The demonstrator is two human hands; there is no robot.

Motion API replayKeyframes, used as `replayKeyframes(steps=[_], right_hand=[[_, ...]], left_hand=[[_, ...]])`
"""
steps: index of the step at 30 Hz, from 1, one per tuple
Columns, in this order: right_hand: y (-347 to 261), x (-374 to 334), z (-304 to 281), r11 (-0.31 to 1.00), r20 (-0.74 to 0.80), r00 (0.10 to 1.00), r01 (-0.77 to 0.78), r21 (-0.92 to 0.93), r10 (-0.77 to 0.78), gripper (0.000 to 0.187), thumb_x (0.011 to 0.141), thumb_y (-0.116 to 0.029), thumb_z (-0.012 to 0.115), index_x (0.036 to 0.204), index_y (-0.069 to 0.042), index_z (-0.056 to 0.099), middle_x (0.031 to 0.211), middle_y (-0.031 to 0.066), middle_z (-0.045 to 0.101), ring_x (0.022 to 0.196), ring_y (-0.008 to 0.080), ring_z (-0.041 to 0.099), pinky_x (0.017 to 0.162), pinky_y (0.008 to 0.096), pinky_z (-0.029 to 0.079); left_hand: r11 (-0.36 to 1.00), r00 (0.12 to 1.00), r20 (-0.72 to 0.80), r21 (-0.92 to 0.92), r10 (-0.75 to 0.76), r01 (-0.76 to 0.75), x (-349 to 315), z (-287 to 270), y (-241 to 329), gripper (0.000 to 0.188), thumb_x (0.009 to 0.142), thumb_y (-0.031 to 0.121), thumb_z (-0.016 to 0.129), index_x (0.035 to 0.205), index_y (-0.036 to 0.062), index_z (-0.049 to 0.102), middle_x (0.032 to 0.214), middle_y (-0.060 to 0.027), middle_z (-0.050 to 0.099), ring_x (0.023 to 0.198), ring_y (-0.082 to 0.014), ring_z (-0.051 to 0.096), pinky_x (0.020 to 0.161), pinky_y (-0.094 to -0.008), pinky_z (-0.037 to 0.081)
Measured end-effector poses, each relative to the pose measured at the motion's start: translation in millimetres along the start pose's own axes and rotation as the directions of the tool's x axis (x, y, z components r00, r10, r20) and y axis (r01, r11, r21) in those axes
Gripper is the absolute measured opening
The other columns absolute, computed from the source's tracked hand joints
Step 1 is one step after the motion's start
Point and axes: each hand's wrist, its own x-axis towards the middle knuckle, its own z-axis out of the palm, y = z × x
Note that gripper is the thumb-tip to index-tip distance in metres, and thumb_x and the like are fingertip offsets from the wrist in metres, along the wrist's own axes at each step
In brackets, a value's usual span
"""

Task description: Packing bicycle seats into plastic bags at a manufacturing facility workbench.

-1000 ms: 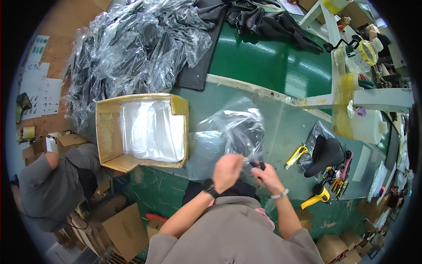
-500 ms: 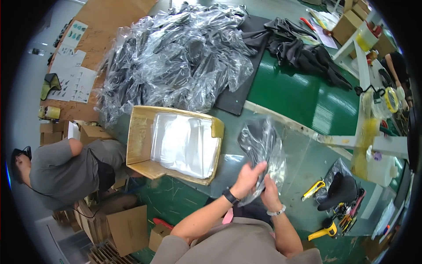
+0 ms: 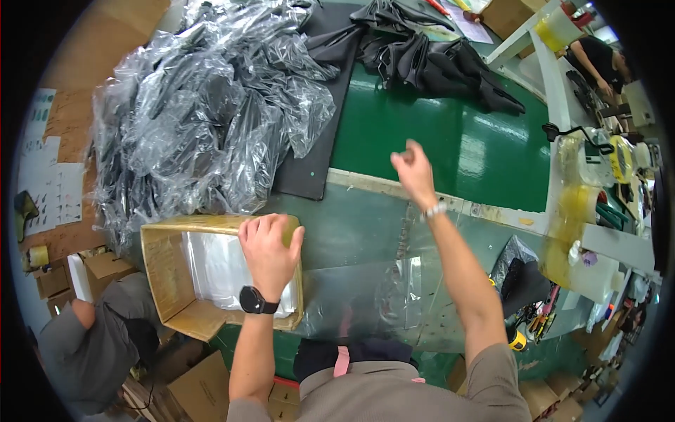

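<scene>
Currently left hand (image 3: 269,254) lies flat, fingers spread, on cardboard box (image 3: 169,281); right hand (image 3: 415,171) empty, loosely open, nearer dark garments (image 3: 436,60) up-table.

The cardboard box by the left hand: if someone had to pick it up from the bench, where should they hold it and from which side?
Probably by the two long walls of the cardboard box, coming down from above. It lies open-topped and shallow, its rim exposed; the left hand already rests on the right wall's top edge. Clear bags inside may slide, so keep it level. The right hand is raised, empty.
</scene>
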Motion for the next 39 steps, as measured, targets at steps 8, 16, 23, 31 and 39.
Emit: replayKeyframes(steps=[8, 16, 23, 31, 39], right_hand=[[-64.4, 187.7, 29.7, 0.808, -0.122, 0.978, 0.068, -0.586, -0.171, 0.088, 0.067, -0.047, 0.069, 0.136, -0.004, 0.036, 0.133, 0.0205, 0.045, 0.121, 0.0408, 0.044, 0.099, 0.0498, 0.039], [-16.7, 221.9, 43.3, 0.861, -0.298, 0.947, -0.052, -0.507, -0.118, 0.047, 0.073, -0.023, 0.059, 0.116, -0.003, 0.058, 0.114, 0.0213, 0.061, 0.107, 0.039, 0.058, 0.094, 0.0491, 0.044], [-14.1, 115.4, -39.0, 0.927, -0.26, 0.94, 0.12, -0.355, -0.221, 0.031, 0.08, -0.016, 0.062, 0.107, -0.001, 0.063, 0.092, 0.0229, 0.067, 0.082, 0.0354, 0.066, 0.072, 0.0389, 0.05], [19.5, -156.5, -94.2, 0.728, 0.146, 0.863, 0.489, -0.48, -0.483, 0.039, 0.068, 0.013, 0.055, 0.104, 0.0, 0.061, 0.127, 0.0202, 0.056, 0.12, 0.0365, 0.051, 0.103, 0.0425, 0.039], [90.5, -250.7, -176.5, 0.519, 0.005, 0.959, 0.158, -0.84, -0.284, 0.047, 0.071, 0.01, 0.051, 0.116, -0.002, 0.056, 0.131, 0.0192, 0.048, 0.12, 0.0392, 0.046, 0.103, 0.0454, 0.037]], left_hand=[[0.995, 0.995, -0.053, -0.064, -0.085, 0.081, 2.4, 21.5, 0.3, 0.012, 0.076, 0.014, 0.066, 0.087, 0.0101, 0.064, 0.093, -0.0036, 0.063, 0.096, -0.0228, 0.055, 0.098, -0.0416, 0.029], [0.989, 0.993, -0.058, -0.113, -0.099, 0.092, 2.1, 20.9, -7.8, 0.012, 0.076, 0.01, 0.063, 0.088, 0.0097, 0.063, 0.092, -0.0038, 0.063, 0.099, -0.024, 0.055, 0.102, -0.0419, 0.025], [0.976, 0.984, -0.163, -0.216, -0.075, 0.038, 3.8, 21.2, -3.5, 0.01, 0.074, 0.012, 0.065, 0.084, 0.0118, 0.064, 0.089, -0.0013, 0.063, 0.095, -0.0215, 0.056, 0.097, -0.0418, 0.028], [0.99, 0.969, -0.245, -0.14, -0.042, 0.007, -5.1, 22.6, -7.6, 0.01, 0.077, 0.014, 0.064, 0.086, 0.0091, 0.064, 0.089, -0.0038, 0.063, 0.096, -0.0238, 0.056, 0.098, -0.0427, 0.032], [0.929, 0.986, 0.11, -0.361, 0.123, -0.076, -132.2, 29.6, 91.3, 0.025, 0.077, 0.017, 0.068, 0.097, 0.0049, 0.06, 0.107, -0.0131, 0.058, 0.103, -0.0313, 0.053, 0.089, -0.0444, 0.042]])
